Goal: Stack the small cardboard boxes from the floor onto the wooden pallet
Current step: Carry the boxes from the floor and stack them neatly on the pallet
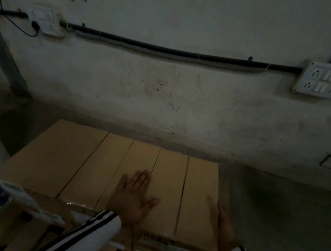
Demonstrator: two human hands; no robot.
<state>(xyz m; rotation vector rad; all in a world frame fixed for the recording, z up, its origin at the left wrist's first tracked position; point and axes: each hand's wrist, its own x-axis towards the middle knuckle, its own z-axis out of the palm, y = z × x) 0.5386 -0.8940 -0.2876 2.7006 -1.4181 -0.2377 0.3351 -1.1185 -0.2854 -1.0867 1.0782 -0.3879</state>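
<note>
Five cardboard boxes (123, 168) side by side atop stack, long axes running away from person. Left hand (133, 196) flat, open on top; right hand (225, 228) open, pressing rightmost box (198, 198) side.

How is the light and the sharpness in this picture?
Head view: dim and grainy; the straight wall conduit bows from wide-angle distortion; the label at lower left is smeared; the left hand on the cardboard boxes stays fairly clear.
</note>
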